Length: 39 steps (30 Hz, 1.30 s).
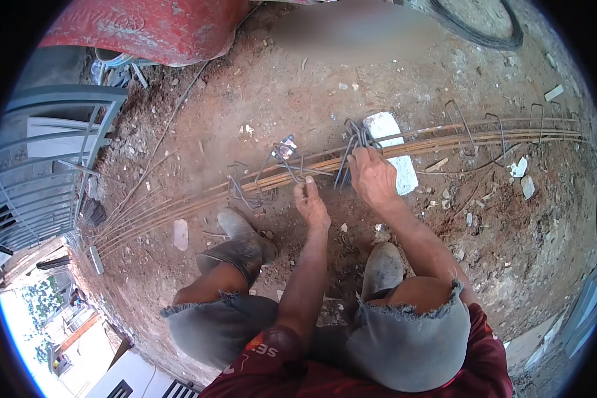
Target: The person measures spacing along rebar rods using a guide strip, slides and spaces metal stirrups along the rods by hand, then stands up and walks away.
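Long rusty steel bars (444,140) run in a loose bundle from left to right in front of me. My left hand (312,204) is closed with the thumb up, pinching the near side of a bent wire stirrup (315,173) that lies around the bars. My right hand (375,176) grips a cluster of dark stirrups (359,136) bunched together on the bars. More stirrups hang along the bars, one at the left (242,194) and one at the right (462,126). The fingertips of my right hand are partly hidden behind its back.
A white block (403,174) sits under the bars beside my right hand. My boots (383,268) stand on rubble-strewn dirt (278,86). A grey metal gate (53,142) is at the left, a red container (152,30) at the top left, and a wire coil (504,41) at the top right.
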Tool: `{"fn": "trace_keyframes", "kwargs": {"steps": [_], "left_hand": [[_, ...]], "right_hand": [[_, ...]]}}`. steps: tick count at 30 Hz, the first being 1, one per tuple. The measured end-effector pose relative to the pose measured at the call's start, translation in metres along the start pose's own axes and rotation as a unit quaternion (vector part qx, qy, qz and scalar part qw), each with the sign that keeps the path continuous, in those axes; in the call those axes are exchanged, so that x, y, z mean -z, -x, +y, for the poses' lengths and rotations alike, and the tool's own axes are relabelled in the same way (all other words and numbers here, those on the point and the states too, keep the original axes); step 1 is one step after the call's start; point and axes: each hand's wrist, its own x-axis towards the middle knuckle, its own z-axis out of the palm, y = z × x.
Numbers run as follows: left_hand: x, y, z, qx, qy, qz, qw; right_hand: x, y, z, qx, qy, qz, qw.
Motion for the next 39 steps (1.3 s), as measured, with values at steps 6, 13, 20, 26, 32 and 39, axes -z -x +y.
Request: {"fn": "trace_keyframes", "kwargs": {"steps": [6, 13, 20, 26, 32, 39], "left_hand": [[0.015, -0.005, 0.013, 0.016, 0.028, -0.085, 0.996], [0.032, -0.008, 0.067, -0.019, -0.234, -0.114, 0.965], [0.034, -0.022, 0.061, -0.132, -0.245, -0.102, 0.955], [0.012, -0.05, 0.066, -0.163, -0.308, -0.07, 0.935], [-0.007, -0.05, 0.099, 0.139, -0.185, -0.128, 0.964], [-0.011, -0.049, 0.108, 0.342, 0.04, -0.176, 0.922]], "right_hand": [[-0.036, 0.007, -0.042, 0.134, -0.033, -0.16, 0.977], [-0.069, 0.028, -0.055, 0.017, -0.023, -0.263, 0.964], [-0.068, 0.032, -0.05, 0.012, -0.086, -0.17, 0.982], [-0.059, 0.028, -0.043, -0.038, -0.081, -0.173, 0.981], [-0.05, 0.016, -0.04, 0.01, -0.148, -0.152, 0.977], [-0.049, 0.017, -0.028, 0.017, -0.228, -0.134, 0.964]]}}
